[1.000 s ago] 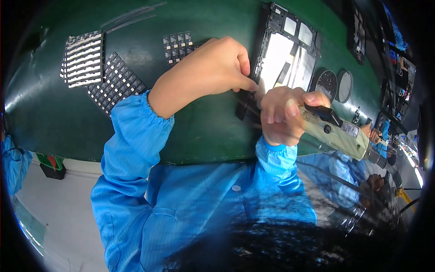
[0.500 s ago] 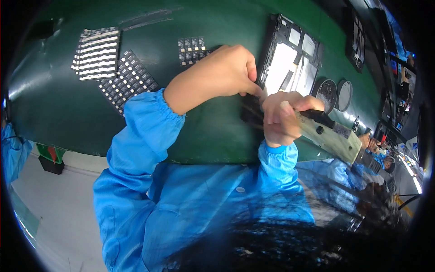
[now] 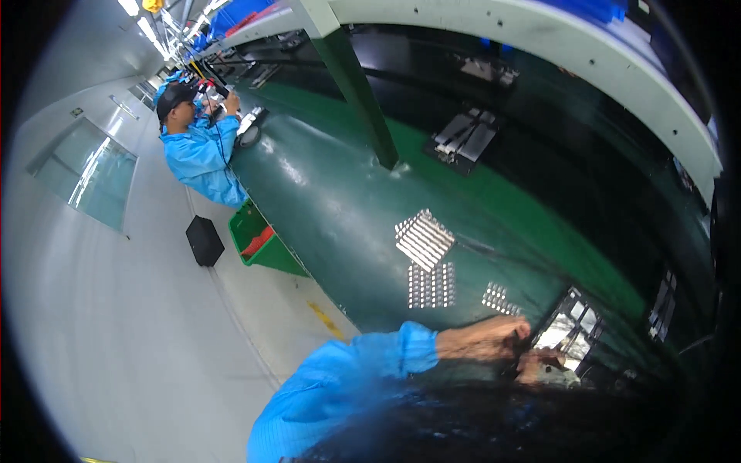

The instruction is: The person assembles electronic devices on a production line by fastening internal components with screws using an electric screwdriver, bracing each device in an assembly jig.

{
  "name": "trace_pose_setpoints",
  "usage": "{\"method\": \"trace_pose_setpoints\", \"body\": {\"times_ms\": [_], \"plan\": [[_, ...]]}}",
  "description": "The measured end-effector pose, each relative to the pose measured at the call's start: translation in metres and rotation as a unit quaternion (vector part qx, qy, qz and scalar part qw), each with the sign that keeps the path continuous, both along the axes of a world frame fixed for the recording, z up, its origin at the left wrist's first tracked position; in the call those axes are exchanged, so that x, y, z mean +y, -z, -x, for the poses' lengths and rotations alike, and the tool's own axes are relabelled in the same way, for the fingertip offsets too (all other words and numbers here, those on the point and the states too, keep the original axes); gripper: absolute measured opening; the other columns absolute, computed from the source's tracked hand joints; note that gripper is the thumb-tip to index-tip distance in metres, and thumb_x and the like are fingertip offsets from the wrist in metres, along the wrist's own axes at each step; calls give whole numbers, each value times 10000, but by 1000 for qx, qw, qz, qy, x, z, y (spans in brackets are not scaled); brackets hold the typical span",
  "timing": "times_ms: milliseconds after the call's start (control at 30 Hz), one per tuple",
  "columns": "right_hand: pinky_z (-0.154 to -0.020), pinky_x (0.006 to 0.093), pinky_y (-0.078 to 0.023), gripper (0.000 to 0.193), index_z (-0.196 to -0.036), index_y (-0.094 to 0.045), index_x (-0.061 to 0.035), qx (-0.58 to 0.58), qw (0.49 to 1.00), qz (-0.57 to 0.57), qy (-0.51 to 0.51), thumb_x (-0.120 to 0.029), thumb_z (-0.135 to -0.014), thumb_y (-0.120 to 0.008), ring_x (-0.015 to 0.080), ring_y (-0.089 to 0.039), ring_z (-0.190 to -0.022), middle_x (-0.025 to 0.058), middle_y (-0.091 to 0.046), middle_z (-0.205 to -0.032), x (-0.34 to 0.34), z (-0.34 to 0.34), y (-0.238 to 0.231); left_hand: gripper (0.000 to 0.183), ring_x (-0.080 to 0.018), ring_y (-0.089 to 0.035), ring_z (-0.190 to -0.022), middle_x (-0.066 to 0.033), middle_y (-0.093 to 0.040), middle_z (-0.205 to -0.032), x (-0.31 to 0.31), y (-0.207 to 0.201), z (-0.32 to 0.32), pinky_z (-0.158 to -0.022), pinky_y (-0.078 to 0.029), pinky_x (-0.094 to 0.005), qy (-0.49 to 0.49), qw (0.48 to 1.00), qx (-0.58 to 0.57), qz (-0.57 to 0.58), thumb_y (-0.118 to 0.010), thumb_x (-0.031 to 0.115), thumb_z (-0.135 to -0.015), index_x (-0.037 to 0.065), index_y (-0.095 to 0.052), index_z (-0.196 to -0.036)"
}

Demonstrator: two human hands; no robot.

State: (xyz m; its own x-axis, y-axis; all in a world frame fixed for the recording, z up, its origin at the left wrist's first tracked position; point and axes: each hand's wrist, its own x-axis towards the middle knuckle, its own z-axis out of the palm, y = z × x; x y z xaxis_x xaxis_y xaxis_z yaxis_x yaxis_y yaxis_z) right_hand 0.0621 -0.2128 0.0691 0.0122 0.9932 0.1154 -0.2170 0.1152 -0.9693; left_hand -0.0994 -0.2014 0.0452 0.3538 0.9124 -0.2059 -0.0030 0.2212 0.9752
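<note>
Head: left hand (image 3: 494,338) lower in view

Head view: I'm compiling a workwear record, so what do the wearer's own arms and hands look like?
The left sleeve is bright blue, loose and creased, with a gathered cuff. The left hand looks ungloved, as does the partly hidden right hand. The right sleeve cannot be seen.

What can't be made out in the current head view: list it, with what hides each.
All in the head view:
Lower part of the pale beige handheld tool: covered by blurred black hair.
Grip of the right hand: hair, blur, small size.
What the left hand pinches, if anything: blurred, too small.
Near end of the black rectangular device with silver panels: partly behind the hands.
</note>
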Motion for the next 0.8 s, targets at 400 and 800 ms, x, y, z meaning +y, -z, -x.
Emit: {"method": "trace_pose_setpoints", "body": {"times_ms": [400,800], "plan": [[-481,256,-398,691,-1430,-277,54,173,973,-140,62,-156,-883,-644,113,-444,-481,6,-438,-581,45,-105,-51,865,-391,-544,-1045,-186,-280,-1537,-2,-25,-57,-883,-519,-483,81,860,421,-276,-731,496,-775,87,-390,-1457],[-420,268,-350,259,-1058,-492,-47,206,971,-85,90,-88,-857,-650,70,-348,-419,-36,-377,-553,39,-198,-25,778,-438,-464,-1277,-266,-465,-1394,239,-26,-40,-1085,-387,-456,-53,723,590,-355,-811,229,-761,42,-442,-1419]]}}
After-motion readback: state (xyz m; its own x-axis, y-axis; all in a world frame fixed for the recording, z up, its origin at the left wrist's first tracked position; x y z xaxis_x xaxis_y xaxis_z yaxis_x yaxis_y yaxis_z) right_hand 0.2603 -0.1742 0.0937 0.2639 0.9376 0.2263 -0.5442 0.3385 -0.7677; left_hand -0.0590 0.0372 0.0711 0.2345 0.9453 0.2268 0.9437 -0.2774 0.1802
